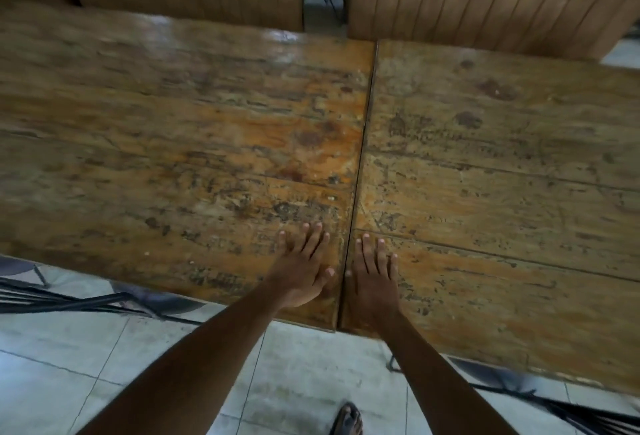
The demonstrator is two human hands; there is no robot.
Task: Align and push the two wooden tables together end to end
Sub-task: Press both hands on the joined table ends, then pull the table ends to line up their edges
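1. Two worn wooden tables, the left table and the right table, stand end to end, only a thin dark seam between them.
2. The left hand lies flat just left of the seam, fingers spread, gripping nothing.
3. The right hand lies flat just right of it, fingers likewise extended.
4. A sandalled foot stands on the tiled floor below the seam.

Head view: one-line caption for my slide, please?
Left hand and right hand rest flat either side of the seam between two wooden tables.
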